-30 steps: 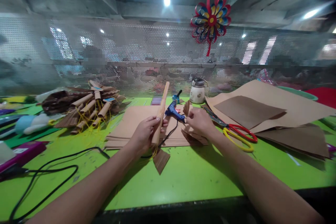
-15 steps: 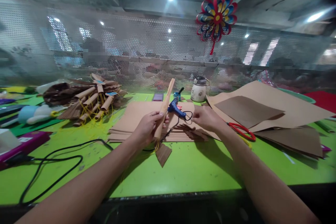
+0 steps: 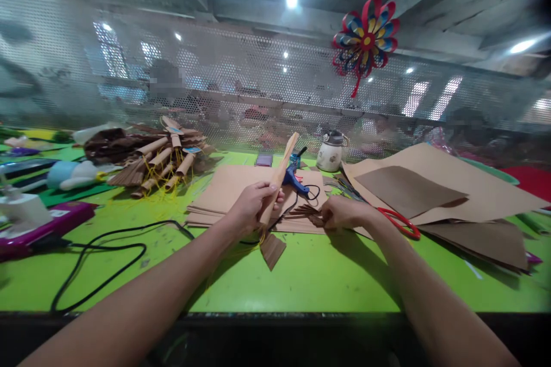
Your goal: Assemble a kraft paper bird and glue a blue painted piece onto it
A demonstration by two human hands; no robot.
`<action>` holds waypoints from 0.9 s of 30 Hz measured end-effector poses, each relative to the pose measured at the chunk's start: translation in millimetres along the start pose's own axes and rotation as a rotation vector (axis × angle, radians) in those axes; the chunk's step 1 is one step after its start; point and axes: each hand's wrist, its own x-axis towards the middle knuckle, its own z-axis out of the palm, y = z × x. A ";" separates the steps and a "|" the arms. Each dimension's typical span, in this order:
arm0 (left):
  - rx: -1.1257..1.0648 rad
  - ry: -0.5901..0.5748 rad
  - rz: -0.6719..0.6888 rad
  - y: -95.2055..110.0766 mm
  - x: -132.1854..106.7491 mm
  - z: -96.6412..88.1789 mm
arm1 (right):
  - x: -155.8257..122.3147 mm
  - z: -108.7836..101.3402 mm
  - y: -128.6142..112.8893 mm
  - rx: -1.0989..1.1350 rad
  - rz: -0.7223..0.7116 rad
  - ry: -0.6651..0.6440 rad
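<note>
My left hand [image 3: 253,203] is closed around a slim roll of brown paper [image 3: 286,163], held tilted with its top pointing away to the right. From its lower end hangs a small pleated paper fan [image 3: 272,250], tied on with yellow string. My right hand [image 3: 346,212] has its fingers pinched together at the edge of a small pile of pleated brown paper pieces [image 3: 303,212], gripping one of them. Just behind the roll, a blue glue gun [image 3: 298,184] lies partly hidden on a stack of brown paper sheets [image 3: 228,186].
Red-handled scissors [image 3: 402,223] lie beside my right wrist, next to large brown sheets [image 3: 443,183]. A white jar [image 3: 330,152] stands behind. Finished-looking paper rolls [image 3: 161,157] are heaped at left. A black cord [image 3: 116,226] crosses the green table [image 3: 336,287] from a purple power strip [image 3: 64,229].
My right hand has come down from beside the glue gun onto the pleated paper pieces. The left hand keeps its hold on the paper roll. The camera view has shifted slightly.
</note>
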 end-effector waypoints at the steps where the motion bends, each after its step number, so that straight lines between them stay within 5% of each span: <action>1: 0.000 0.002 0.001 -0.1 -0.1 0.0 | -0.9 -0.9 0.5 0.053 -0.016 -0.021; 6: -0.010 0.022 0.019 -1.4 2.2 -2.3 | -12.6 -14.8 2.0 0.422 -0.143 -0.067; 15: -0.042 -0.040 0.017 -4.7 -0.2 -2.3 | 4.0 -1.4 -3.1 0.995 -0.261 0.292; 20: -0.061 -0.106 0.024 -7.9 -5.7 4.3 | 11.3 10.1 -17.7 1.041 -0.285 0.422; 27: -0.061 -0.152 0.030 -15.1 -11.4 12.3 | 17.9 24.9 -39.5 0.809 -0.196 0.598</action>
